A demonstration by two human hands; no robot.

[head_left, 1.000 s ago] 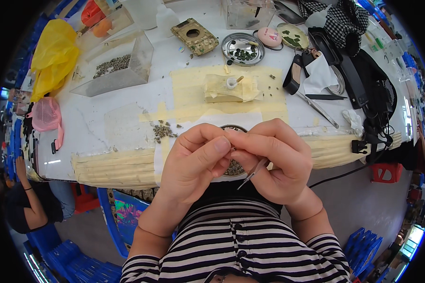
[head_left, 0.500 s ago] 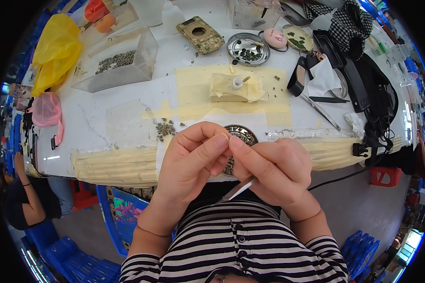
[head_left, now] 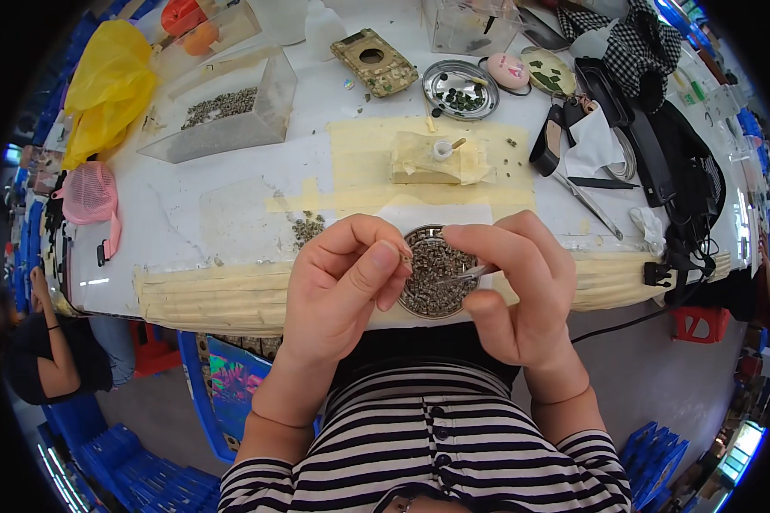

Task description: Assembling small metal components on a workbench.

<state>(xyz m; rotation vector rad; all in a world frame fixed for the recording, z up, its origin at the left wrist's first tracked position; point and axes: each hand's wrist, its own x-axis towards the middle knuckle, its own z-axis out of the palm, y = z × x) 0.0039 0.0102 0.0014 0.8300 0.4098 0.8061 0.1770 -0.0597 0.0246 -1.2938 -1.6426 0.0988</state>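
- Two bare hands are busy at the near edge of a white table [head_left: 171, 214], thumbs facing each other.
- Left hand [head_left: 338, 278]: thumb and forefinger are pinched together on a tiny tan-grey piece [head_left: 406, 257], too small for me to make out its shape. That piece sits at the fingertips, just beside the left side of the dish.
- Right hand [head_left: 530, 278]: thumb and forefinger are spread well apart, while a slim silver metal tool [head_left: 464, 276] is held deeper in the hand. I can't tell which fingers clamp it. Its far end points leftward over the dish.
- Between the hands stands a round metal dish [head_left: 424, 227], full of small grey-brown metallic bits [head_left: 432, 295].
- Near the left hand, a loose heap of similar bits [head_left: 308, 227] lies on the table.
- Beyond the dish I see a cream tape-covered block [head_left: 419, 175], bearing a small white cup [head_left: 442, 151] with a stick in it.
- Farther back are a flat camouflage-patterned box with a round hole [head_left: 393, 75] and, to its right, a shiny round metal plate [head_left: 462, 62] holding dark green pieces [head_left: 462, 101].
- Off to the left stands a clear plastic bin [head_left: 272, 115], with a crumpled yellow plastic bag [head_left: 107, 90] beside it.
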